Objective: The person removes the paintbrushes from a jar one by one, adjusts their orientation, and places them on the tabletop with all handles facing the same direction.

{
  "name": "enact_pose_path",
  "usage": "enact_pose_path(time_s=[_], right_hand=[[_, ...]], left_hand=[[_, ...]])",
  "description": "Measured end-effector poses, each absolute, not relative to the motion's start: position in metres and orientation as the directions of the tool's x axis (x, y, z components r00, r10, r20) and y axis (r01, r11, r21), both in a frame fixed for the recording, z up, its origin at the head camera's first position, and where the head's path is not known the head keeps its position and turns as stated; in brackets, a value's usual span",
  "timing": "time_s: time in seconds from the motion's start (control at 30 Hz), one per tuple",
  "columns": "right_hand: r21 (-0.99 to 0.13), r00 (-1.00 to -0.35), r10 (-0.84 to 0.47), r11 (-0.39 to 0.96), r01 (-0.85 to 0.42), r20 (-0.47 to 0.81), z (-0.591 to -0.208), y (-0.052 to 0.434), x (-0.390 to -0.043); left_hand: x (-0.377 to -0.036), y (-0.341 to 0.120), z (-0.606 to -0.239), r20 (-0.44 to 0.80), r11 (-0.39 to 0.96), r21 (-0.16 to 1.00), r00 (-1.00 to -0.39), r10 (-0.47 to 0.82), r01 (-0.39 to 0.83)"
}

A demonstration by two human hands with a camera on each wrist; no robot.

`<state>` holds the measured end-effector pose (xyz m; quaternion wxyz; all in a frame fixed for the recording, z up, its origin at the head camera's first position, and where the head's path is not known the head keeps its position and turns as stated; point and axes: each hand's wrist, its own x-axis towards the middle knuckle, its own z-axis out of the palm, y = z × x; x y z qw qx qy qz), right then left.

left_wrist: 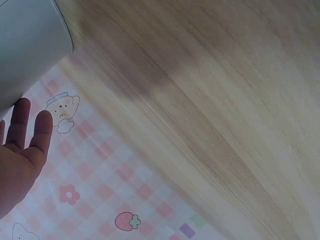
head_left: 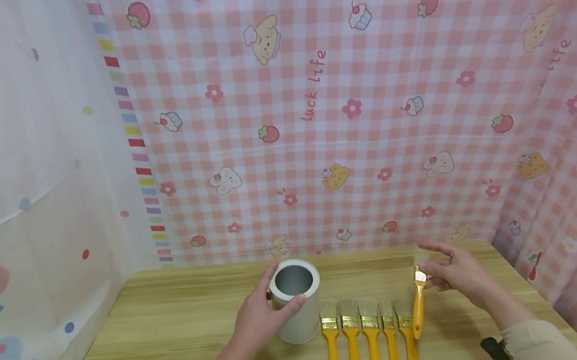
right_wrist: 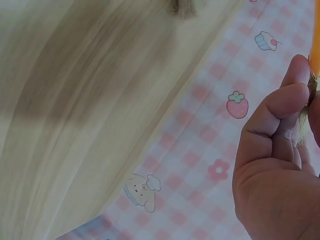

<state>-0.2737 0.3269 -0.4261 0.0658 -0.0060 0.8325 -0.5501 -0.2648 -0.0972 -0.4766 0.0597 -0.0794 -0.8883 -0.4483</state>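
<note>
A white cylindrical can with an open top stands on the wooden table. My left hand wraps round its left side, thumb at the rim; in the left wrist view the can sits above my fingers. My right hand pinches the ferrule of an orange-handled paintbrush, held tilted, handle down, just right of a row of several like brushes lying side by side. In the right wrist view my fingers curl against the brush.
A pink checked cloth with cartoon prints hangs behind and to the right. A white printed cloth covers the left side. A black object sits by my right sleeve. Bare table lies left of the can.
</note>
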Motion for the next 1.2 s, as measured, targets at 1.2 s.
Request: enact_pose_path(time_s=[1.2], right_hand=[[-0.819, -0.973, -0.136, 0.569, 0.078, -0.187, -0.464, 0.365, -0.262]], left_hand=[[-0.265, -0.097, -0.478, 0.191, 0.571, 0.795, -0.978, 0.087, 0.206]])
